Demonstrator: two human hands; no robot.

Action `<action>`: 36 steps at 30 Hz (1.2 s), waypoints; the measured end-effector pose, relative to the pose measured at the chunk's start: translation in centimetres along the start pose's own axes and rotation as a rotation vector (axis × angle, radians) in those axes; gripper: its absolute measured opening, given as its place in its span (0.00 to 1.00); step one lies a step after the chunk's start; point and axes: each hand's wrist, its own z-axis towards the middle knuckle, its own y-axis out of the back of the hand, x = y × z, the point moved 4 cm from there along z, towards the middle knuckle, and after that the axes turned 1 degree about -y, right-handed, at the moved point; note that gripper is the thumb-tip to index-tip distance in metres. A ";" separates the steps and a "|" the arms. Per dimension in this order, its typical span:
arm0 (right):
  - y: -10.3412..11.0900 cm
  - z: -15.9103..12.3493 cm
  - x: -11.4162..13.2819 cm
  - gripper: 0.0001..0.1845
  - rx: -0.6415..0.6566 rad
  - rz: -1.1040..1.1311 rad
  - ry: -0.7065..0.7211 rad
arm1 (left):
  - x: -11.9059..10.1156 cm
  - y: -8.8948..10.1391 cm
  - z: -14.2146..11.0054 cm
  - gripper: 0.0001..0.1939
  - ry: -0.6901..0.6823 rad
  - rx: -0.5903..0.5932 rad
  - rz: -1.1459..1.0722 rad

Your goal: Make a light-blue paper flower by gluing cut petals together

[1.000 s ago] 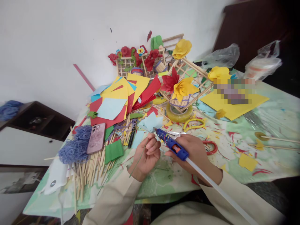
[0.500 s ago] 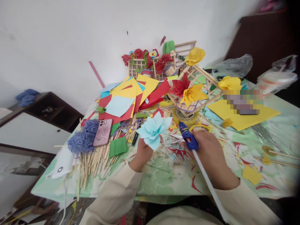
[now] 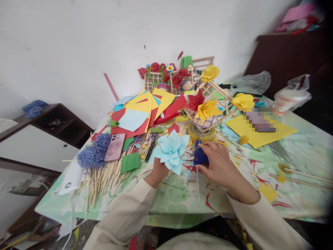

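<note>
My left hand [image 3: 159, 172] is closed under a light blue paper flower [image 3: 171, 152], holding it up with its petals facing me; the grip itself is mostly hidden. My right hand [image 3: 221, 166] curves around a blue glue gun [image 3: 201, 156] low over the table, thumb at one end and fingers at the other. A whitish glue stick [image 3: 198, 189] sticks out of the gun toward me. Scissor blades [image 3: 190, 158] show between the flower and the gun. Blue and red paper scraps lie beneath.
A roll of tape [image 3: 201, 133] sits behind the gun. Stick frames with red and yellow paper flowers [image 3: 208, 110] stand at the back. Coloured sheets [image 3: 134, 119], purple yarn [image 3: 94, 152], a pink phone [image 3: 114, 147] and wooden sticks [image 3: 102, 184] lie left. A bagged cup [image 3: 291, 95] stands right.
The glue gun has gone down toward the table and turned, and my right hand's grip on it has loosened. The blue flower has tipped to face me more.
</note>
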 end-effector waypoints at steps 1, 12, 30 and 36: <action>0.2 0.2 0.7 0.32 -0.019 0.050 0.007 | -0.3 -0.2 0.0 0.11 -0.021 -0.001 0.015; -0.1 2.4 4.7 0.13 -0.123 0.493 0.043 | 0.8 -0.8 -0.1 0.15 0.053 0.046 0.007; 0.1 2.2 4.3 0.06 -0.240 0.593 0.139 | 0.4 -0.8 -0.1 0.11 -0.356 0.110 0.271; 0.0 2.3 4.1 0.07 -0.238 0.519 0.169 | -0.4 -1.1 -0.3 0.09 -0.673 0.202 0.434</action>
